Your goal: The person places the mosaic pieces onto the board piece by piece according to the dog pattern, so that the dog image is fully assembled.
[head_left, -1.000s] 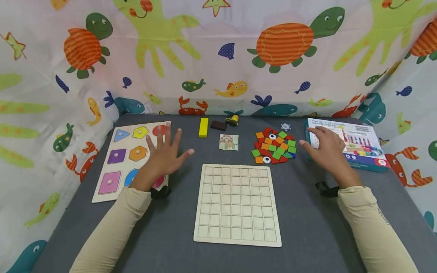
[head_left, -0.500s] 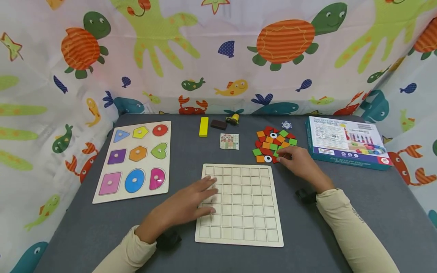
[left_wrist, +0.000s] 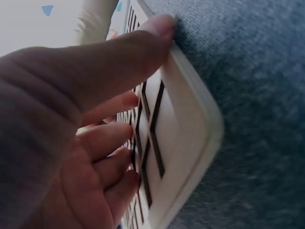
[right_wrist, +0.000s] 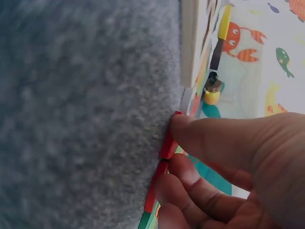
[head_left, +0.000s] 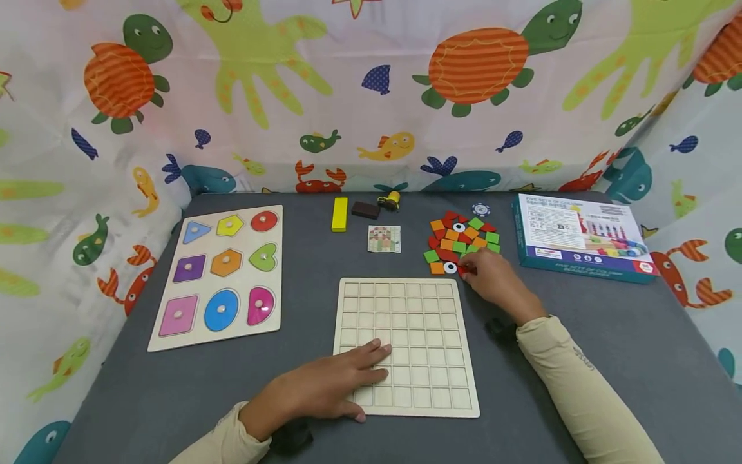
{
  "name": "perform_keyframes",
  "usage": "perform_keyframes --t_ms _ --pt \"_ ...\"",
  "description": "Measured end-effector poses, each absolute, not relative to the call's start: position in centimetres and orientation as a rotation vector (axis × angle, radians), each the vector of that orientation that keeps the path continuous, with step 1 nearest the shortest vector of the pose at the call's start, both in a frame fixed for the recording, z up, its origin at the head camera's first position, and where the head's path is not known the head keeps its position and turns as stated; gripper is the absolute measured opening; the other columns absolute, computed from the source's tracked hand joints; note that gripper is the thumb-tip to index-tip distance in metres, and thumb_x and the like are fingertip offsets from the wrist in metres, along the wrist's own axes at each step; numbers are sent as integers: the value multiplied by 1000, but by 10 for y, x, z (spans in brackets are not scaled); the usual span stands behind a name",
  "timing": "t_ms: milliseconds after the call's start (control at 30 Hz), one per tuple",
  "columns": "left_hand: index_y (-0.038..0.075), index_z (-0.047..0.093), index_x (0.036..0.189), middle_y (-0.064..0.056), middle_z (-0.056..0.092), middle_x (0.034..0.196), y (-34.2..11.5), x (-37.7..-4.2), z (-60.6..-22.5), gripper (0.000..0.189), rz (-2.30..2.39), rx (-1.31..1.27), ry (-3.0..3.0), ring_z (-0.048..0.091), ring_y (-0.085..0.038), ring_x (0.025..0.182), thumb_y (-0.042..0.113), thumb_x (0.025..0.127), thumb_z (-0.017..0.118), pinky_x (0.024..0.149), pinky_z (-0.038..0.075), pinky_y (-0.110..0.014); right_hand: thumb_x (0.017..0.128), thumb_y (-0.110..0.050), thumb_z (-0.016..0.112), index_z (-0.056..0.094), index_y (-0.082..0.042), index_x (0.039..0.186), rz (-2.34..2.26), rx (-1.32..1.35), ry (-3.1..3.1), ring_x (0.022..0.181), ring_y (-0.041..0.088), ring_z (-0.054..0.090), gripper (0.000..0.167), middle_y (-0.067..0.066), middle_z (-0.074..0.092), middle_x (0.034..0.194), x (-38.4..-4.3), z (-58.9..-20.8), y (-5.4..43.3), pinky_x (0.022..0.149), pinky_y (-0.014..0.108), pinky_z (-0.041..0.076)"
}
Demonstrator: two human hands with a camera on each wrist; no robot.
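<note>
My left hand (head_left: 330, 383) rests with fairly straight, spread fingers on the near left part of a pale wooden grid board (head_left: 429, 338). In the left wrist view its thumb (left_wrist: 147, 43) lies along the board's rim (left_wrist: 202, 124). My right hand (head_left: 498, 283) is at the near right side of a pile of coloured tiles (head_left: 447, 245), mostly red, orange and green. There the thumb and fingertips pinch a red tile (right_wrist: 170, 142), low against the grey tabletop (right_wrist: 95, 119). A second red tile (right_wrist: 153, 188) lies beside the fingers.
A shape puzzle board (head_left: 272, 264) lies at the left. Towards the back are a yellow block (head_left: 339, 214), a dark block (head_left: 366, 209), a small yellow-and-black toy (head_left: 391, 200), a picture card (head_left: 384, 238) and a poker chip (head_left: 480, 209). A teal-and-white box (head_left: 585, 235) lies right.
My left hand has come from above the shape puzzle down onto the grid board's near left part. The right hand has moved from the box to the tile pile and taken hold of a red tile.
</note>
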State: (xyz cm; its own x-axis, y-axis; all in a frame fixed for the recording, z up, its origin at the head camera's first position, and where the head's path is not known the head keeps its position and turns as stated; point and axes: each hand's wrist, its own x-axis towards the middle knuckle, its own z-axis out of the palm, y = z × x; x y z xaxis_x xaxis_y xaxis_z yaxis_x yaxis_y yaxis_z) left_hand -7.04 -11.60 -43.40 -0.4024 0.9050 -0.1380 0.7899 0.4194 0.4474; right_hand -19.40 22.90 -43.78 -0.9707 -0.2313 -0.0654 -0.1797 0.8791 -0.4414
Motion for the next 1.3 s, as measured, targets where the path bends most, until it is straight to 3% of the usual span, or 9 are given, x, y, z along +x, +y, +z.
perform_keyframes --t_ms 300,433,933,1300 --pt "9 39 149 -9 19 160 -118 -67 -437 80 470 1453 2306 15 -25 146 37 84 75 109 32 -34 88 -2 70 67 0 105 -873 -419 2883 83 25 56 18 11 64 95 -189 -438 233 76 43 49" --pt "9 43 148 -7 18 161 -121 -68 -441 75 505 1484 2272 15 -24 147 37 86 74 111 30 -35 89 -1 69 71 -2 103 -982 -512 2871 85 23 57 14 9 64 96 -187 -436 226 76 40 50" --pt "6 42 147 -10 17 161 -120 -73 -442 73 571 1498 2209 12 -27 147 35 88 72 113 25 -39 91 1 64 75 -5 105 -1182 -844 2587 77 16 56 18 2 67 94 -197 -422 155 68 32 50" --pt "4 39 148 -14 17 160 -120 -76 -442 70 526 1550 2202 14 -28 146 33 91 67 115 20 -43 91 -2 63 75 -5 104 -1037 -980 2505 82 13 59 18 2 69 98 -210 -430 101 73 27 50"
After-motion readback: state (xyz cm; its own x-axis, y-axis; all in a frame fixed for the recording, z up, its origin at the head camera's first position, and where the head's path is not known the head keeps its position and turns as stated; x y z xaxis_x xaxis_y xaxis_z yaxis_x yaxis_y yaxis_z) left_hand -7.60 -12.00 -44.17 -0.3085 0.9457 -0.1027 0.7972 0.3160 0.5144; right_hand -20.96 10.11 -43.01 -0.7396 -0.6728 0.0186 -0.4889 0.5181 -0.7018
